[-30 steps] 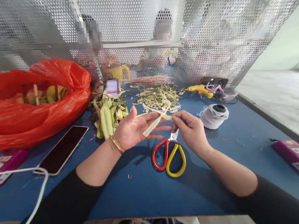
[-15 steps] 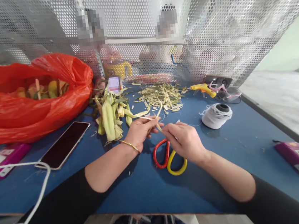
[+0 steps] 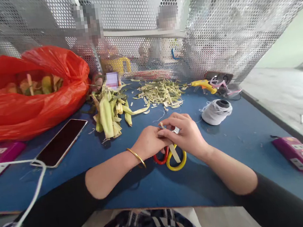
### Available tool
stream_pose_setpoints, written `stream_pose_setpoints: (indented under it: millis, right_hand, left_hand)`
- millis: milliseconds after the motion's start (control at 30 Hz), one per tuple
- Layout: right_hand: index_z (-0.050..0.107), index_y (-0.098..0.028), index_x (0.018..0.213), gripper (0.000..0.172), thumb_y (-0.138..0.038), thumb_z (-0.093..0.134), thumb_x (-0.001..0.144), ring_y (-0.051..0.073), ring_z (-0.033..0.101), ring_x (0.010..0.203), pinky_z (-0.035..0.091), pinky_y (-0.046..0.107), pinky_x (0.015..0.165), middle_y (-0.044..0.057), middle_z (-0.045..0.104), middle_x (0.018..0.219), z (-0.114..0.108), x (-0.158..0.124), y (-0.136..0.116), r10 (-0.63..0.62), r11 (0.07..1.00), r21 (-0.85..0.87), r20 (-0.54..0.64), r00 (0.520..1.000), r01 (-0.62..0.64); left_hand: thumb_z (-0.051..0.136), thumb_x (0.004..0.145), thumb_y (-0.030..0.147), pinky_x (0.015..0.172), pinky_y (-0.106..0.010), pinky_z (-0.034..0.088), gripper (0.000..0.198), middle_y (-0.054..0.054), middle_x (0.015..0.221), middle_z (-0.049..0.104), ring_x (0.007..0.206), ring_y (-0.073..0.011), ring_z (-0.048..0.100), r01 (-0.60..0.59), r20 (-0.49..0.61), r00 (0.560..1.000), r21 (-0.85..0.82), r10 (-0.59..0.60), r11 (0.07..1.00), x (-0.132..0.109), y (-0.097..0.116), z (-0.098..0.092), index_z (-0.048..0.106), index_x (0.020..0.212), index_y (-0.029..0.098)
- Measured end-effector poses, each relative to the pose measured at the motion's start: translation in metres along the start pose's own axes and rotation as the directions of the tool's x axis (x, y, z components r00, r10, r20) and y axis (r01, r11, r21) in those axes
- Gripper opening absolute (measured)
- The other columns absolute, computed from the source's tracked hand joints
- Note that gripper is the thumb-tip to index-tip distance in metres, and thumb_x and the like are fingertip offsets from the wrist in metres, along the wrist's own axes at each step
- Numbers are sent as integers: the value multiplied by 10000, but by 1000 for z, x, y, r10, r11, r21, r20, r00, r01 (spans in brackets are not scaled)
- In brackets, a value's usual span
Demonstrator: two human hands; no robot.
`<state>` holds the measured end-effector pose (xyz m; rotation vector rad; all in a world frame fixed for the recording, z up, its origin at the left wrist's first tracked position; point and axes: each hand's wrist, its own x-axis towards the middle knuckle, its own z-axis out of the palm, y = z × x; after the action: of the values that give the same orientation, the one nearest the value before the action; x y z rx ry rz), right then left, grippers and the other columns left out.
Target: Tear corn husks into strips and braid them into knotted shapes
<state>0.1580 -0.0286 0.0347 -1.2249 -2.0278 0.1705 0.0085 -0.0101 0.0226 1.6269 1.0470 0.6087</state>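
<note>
A pale corn husk strip [image 3: 175, 155] runs between my hands, its lower end hanging over the scissors. My left hand [image 3: 148, 143], with a gold bangle on the wrist, is closed around the strip's middle, its fingertips partly hidden. My right hand [image 3: 188, 133] meets it from the right, thumb and fingers pinching the strip near its upper end. Under both hands the scissors lie on the table, with one red and one yellow handle [image 3: 177, 167]; their blades are mostly covered. A bundle of corn husks [image 3: 106, 116] lies beyond my left hand.
Husk trimmings [image 3: 162, 92] are heaped at the back of the blue table [image 3: 139, 195]. A white thread spool [image 3: 215, 112], a yellow glue gun [image 3: 204, 85] and a purple power strip [image 3: 298, 153] are rightward. A red plastic bag [image 3: 64, 98] and a phone [image 3: 62, 142] lie left.
My hands have come closer together, the right one shifting over the left fingertips. The husk strip, which pointed up and away, now hangs down toward me over the scissor handles.
</note>
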Motion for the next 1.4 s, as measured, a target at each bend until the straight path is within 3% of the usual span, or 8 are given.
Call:
stream_pose_setpoints:
  millis: [233, 500, 700, 900, 1067, 1133, 1300, 1400]
  right_hand:
    - [596, -209, 707, 139, -259, 602, 837, 123, 548, 596, 413, 261, 601, -23, 632, 644, 1, 1, 1, 217, 959, 207, -92, 972, -194]
    - [609, -221, 750, 136, -183, 565, 873, 145, 629, 688, 430, 322, 785, -14, 708, 732, 1, -4, -1, -74, 980, -197, -209, 975, 32]
    - [652, -219, 980, 144, -269, 552, 889, 244, 651, 961, 468, 390, 842, 86, 716, 995, -3, 2, 8, 20, 985, -158, -310, 951, -72]
    - [693, -251, 908, 148, -252, 546, 901, 218, 669, 946, 353, 475, 1034, 20, 747, 926, -4, 7, 19, 34, 999, -42, 68, 997, -31]
    - [669, -226, 727, 142, -247, 595, 847, 152, 632, 710, 419, 387, 923, -23, 713, 733, -3, 8, 15, 144, 985, 78, 129, 981, -155]
    - [648, -213, 688, 167, -264, 590, 836, 148, 606, 668, 451, 311, 751, -18, 684, 676, -5, 8, 12, 208, 968, 122, 83, 975, -217]
    - [630, -199, 682, 182, -271, 569, 838, 148, 601, 662, 440, 281, 669, 1, 681, 688, -5, 8, 10, 303, 949, 143, -175, 937, -280]
    - [631, -202, 690, 179, -266, 573, 847, 159, 619, 695, 445, 300, 720, 14, 694, 722, 0, 5, 9, 230, 973, 75, -224, 947, -219]
  left_hand:
    - [611, 820, 318, 408, -180, 318, 343, 41, 400, 510, 358, -64, 465, 30, -39, 999, -126, -35, 992, 0, 2, -2, 612, 515, 161]
    - [545, 873, 213, 372, -167, 301, 265, -1, 580, 642, 411, -65, 561, 147, -139, 962, -466, -236, 873, 7, 5, -5, 687, 659, 150]
    - [640, 829, 204, 372, -160, 299, 141, -13, 631, 664, 418, -54, 552, 142, -71, 978, -471, -198, 871, 8, 4, -8, 702, 719, 142]
    - [621, 831, 177, 370, -176, 297, 138, -7, 616, 660, 401, -60, 534, 58, -77, 993, -359, -91, 931, 9, 6, -22, 618, 698, 143]
    - [701, 771, 259, 443, -209, 363, 150, -6, 575, 638, 471, -102, 565, -7, -92, 996, -192, -11, 981, 12, 5, -30, 627, 694, 154]
    - [700, 767, 287, 560, -232, 444, 141, -21, 664, 671, 591, -121, 605, -110, -283, 956, -119, 73, 987, 15, 0, -30, 655, 730, 159]
    - [722, 738, 311, 748, -270, 482, 170, -27, 830, 673, 808, -153, 618, -217, -768, 628, -19, 125, 976, 19, -7, -23, 614, 767, 183]
    - [694, 765, 469, 603, -255, 472, 313, -20, 708, 647, 664, -143, 612, -57, -505, 851, -362, -144, 930, 13, -2, -16, 606, 716, 172]
